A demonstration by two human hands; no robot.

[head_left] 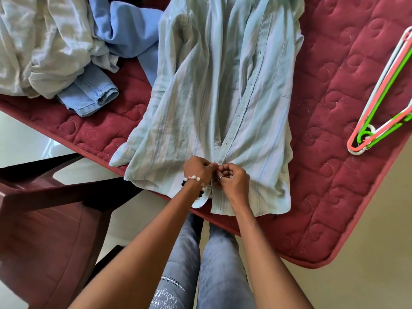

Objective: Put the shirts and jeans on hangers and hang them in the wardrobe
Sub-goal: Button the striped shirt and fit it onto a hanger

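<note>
We see the striped shirt flat on the mattress; left hand and right hand fingers pinch its placket, likely buttoning before hanging; hangers lie well apart.

Head view, steeply downward, close over mattress

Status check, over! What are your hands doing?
Both hands pinching striped shirt placket, near the hem. Hangers untouched on mattress. Nothing blocking.
</note>
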